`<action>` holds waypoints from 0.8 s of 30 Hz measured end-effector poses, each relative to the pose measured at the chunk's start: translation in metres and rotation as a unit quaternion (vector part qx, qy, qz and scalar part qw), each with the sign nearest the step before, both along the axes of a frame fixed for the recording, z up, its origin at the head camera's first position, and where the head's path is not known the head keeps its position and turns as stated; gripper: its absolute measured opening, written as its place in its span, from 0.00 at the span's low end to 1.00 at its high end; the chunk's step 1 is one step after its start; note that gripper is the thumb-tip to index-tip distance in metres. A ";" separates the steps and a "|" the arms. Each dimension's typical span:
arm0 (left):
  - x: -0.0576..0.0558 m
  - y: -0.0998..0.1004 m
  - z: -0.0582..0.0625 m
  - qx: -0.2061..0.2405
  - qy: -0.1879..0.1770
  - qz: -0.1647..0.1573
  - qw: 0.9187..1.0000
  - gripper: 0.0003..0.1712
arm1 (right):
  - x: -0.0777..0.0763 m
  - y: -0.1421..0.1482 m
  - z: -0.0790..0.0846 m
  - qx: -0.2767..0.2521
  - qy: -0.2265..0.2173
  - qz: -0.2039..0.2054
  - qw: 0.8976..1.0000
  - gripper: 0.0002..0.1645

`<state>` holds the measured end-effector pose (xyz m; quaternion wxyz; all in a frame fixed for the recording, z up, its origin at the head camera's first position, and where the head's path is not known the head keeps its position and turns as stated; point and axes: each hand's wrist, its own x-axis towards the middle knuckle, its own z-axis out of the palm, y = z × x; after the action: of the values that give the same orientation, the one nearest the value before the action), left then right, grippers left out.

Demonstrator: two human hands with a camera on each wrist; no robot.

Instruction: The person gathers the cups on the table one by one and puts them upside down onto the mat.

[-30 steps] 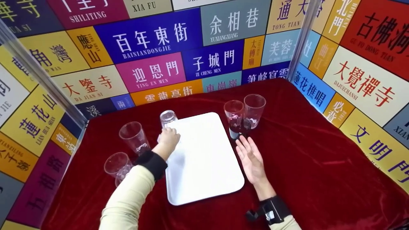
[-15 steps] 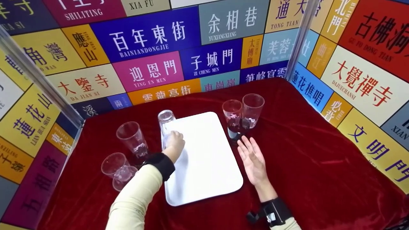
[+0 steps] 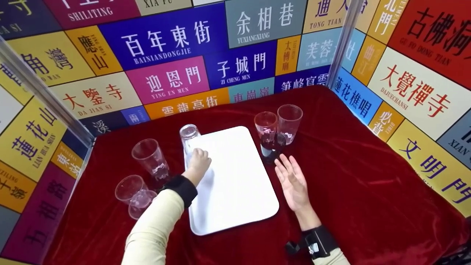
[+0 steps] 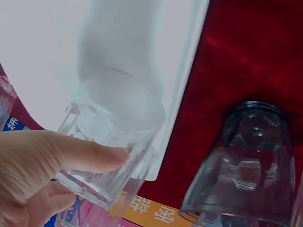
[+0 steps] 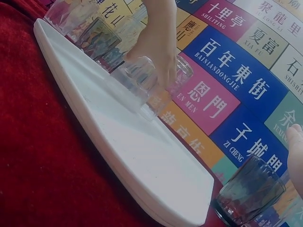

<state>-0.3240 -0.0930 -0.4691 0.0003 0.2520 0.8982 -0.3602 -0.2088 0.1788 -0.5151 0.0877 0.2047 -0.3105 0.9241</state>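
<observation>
Tumbler (image 4: pixel 111 125) in left grip (image 3: pixel 197 163), clear, faceted

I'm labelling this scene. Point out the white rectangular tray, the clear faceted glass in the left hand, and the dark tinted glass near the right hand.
White tray (image 3: pixel 235 184): head view, bare middle.
Clear glass (image 4: pixel 102 127): left wrist view, side wall.
Dark glass (image 5: pixel 251 191): right wrist view, side wall.

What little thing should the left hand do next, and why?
Perhaps the left hand should settle the clear glass on the white tray before letting go: it grips the glass at the tray's left side, and whether the glass fully rests there is unclear.
</observation>
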 end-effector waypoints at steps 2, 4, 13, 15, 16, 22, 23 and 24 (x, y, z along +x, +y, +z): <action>0.000 -0.002 0.000 -0.004 0.005 -0.009 1.000 0.16 | 0.000 0.001 0.001 -0.001 0.001 -0.003 1.000 0.33; -0.001 -0.003 0.001 -0.014 0.006 -0.019 1.000 0.19 | 0.000 0.002 0.002 -0.005 0.002 -0.009 1.000 0.32; 0.009 -0.014 0.045 0.340 -0.032 -0.102 0.934 0.40 | -0.009 0.016 0.010 -0.021 0.045 -0.049 0.998 0.26; 0.023 -0.022 0.059 0.554 -0.025 -0.126 0.822 0.35 | -0.014 0.027 0.016 0.011 0.024 -0.091 0.996 0.28; 0.032 -0.028 0.063 0.636 -0.013 -0.128 0.761 0.31 | -0.018 0.033 0.019 0.036 0.009 -0.113 0.993 0.30; 0.090 -0.066 0.051 0.850 -0.090 -0.040 0.517 0.19 | -0.053 0.067 0.026 0.270 -0.060 -0.153 0.949 0.43; 0.097 -0.071 0.044 0.859 -0.118 -0.024 0.498 0.19 | -0.059 0.071 0.025 0.308 -0.062 -0.141 0.939 0.44; 0.103 -0.075 0.036 0.859 -0.138 -0.009 0.492 0.19 | -0.064 0.073 0.025 0.345 -0.063 -0.128 0.928 0.45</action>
<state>-0.2209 -0.1682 -0.4334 -0.0955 0.1818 0.7494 0.6295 -0.2727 0.2517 -0.4905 0.1092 0.1220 -0.6387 0.7519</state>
